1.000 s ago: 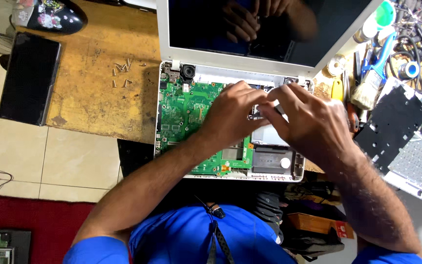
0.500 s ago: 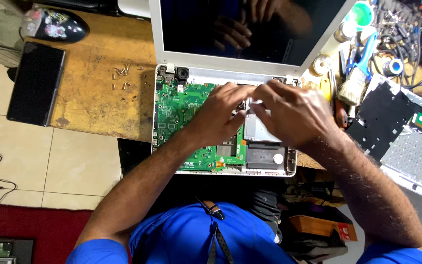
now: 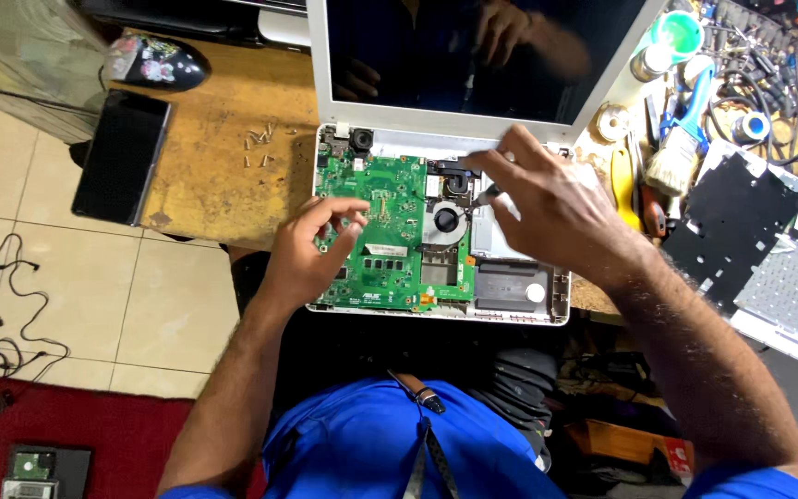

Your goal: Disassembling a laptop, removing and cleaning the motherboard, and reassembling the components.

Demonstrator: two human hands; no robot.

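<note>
An opened white laptop [image 3: 547, 314] lies on the wooden bench with its green motherboard [image 3: 390, 231] and round cooling fan [image 3: 446, 220] exposed. My left hand [image 3: 311, 254] rests on the left part of the motherboard, fingers curled and apart, holding nothing. My right hand [image 3: 547, 199] is over the upper right of the board and grips a small screwdriver [image 3: 485, 194], whose tip points down near the fan. The dark laptop screen [image 3: 473, 55] stands upright behind and reflects my hands.
Several loose screws [image 3: 259, 148] lie on the bench [image 3: 205, 176] left of the laptop. A black flat panel [image 3: 122, 155] overhangs the bench's left edge. A removed keyboard [image 3: 768, 259], a brush [image 3: 676, 152], tape rolls and cables crowd the right side. Cables lie on the tiled floor.
My left hand has drawn back to the left side of the motherboard, uncovering the fan. My right hand has shifted up toward the hinge with the screwdriver. The camera view moved slightly.
</note>
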